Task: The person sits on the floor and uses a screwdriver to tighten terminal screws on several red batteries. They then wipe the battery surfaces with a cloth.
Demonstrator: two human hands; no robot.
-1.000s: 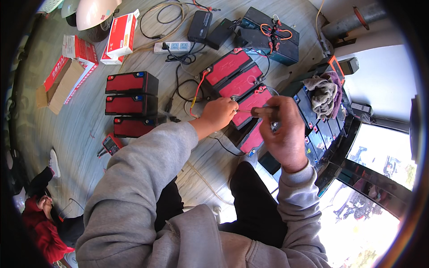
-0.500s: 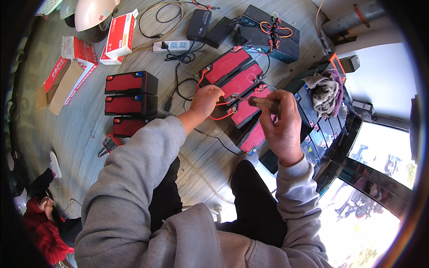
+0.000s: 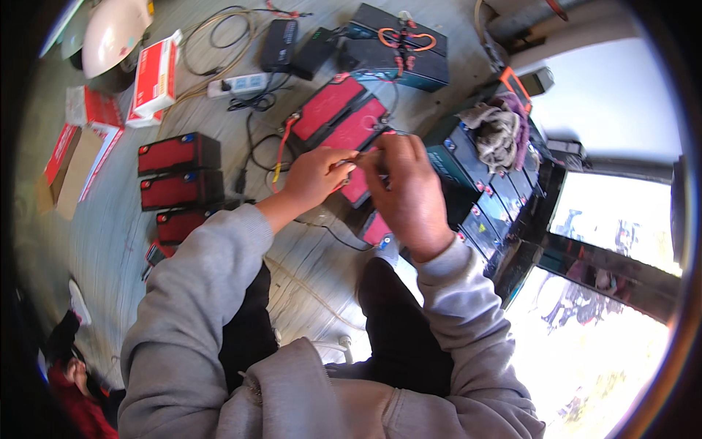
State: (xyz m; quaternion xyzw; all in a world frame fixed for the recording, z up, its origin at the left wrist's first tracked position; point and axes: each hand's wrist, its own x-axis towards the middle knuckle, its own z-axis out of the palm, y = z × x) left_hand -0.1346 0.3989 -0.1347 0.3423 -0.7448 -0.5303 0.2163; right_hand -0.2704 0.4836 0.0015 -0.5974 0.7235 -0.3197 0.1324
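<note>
My right hand [image 3: 408, 197] is closed round the dark handle of a screwdriver [image 3: 371, 159] above the group of red-topped batteries [image 3: 335, 99]. My left hand [image 3: 314, 175] has its fingers bent together at the tool's front end, over a battery terminal; what they pinch is hidden and blurred. A red wire with a yellow section [image 3: 281, 157] runs beside my left hand. To the left stand three more red-topped batteries [image 3: 164, 190].
Black chargers [image 3: 278, 45], a power strip [image 3: 238, 85], linked dark batteries [image 3: 395, 62], red-and-white boxes [image 3: 153, 77] and a pale helmet [image 3: 110, 40] lie beyond. At right, more batteries [image 3: 482, 227] carry a rag [image 3: 501, 128]. Another person [image 3: 77, 380] is at lower left.
The whole view has shifted left. Both my hands stay over the batteries; my left fingers, raised half a second ago, are now lower and closer against the screwdriver's front end.
</note>
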